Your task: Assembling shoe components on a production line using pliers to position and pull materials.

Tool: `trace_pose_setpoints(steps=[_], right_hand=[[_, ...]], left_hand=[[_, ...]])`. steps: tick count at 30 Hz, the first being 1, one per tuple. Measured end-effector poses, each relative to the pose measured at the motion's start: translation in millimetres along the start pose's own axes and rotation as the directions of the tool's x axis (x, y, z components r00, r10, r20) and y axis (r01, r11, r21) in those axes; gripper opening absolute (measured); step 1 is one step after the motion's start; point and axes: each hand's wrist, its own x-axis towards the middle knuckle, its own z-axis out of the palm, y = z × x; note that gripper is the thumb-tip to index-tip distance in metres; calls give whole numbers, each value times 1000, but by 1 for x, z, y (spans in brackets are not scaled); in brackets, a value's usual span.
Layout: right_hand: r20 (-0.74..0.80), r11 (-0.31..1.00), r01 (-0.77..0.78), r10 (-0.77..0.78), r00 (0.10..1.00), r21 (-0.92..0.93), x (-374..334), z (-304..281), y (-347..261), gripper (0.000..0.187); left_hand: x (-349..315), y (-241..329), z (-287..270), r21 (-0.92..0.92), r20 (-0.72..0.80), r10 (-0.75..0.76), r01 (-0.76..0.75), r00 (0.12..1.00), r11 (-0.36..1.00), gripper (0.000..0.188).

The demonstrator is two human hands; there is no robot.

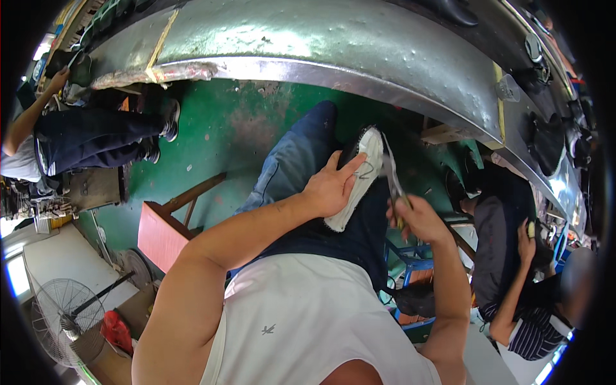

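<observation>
A shoe (354,192) lies across my thigh, its pale white underside turned up and a dark mark drawn on it. Over its middle my left hand (332,187) presses and grips it, thumb and fingers spread along both sides. My right hand (417,217) is closed round the yellowish handle of a long, slim metal tool (391,168). The tool runs along the shoe's right edge near the toe. Its working end is blurred, so I cannot make out whether it has one blade or two.
A metal-topped bench (359,54) curves across the far side. A pink-topped wooden stool (165,236) stands at left, with a fan (67,314) behind it. One co-worker (90,138) is at far left, another (507,256) at right. Dark shoes (548,141) sit on the right-hand bench.
</observation>
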Motion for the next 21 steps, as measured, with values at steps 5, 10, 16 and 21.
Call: trace_pose_setpoints(steps=[5, 10, 16, 21], right_hand=[[-132, 843, 125, -225, 965, -523, 43, 15, -50, 47], [-91, 716, 298, -450, 889, -631, 44, 24, -48, 49], [-139, 803, 162, -290, 947, -574, 49, 14, -35, 48], [-159, 770, 202, -365, 917, -605, 34, 31, -24, 45]], left_hand=[[-4, -2, 3, -20, 1, 18, -18, 1000, 1000, 56], [-7, -6, 2, -35, 31, 43, -42, 999, 998, 54], [-6, -2, 0, 21, 140, -7, 4, 990, 1000, 63], [-5, -24, 25, -232, -94, -4, -18, 996, 973, 79]])
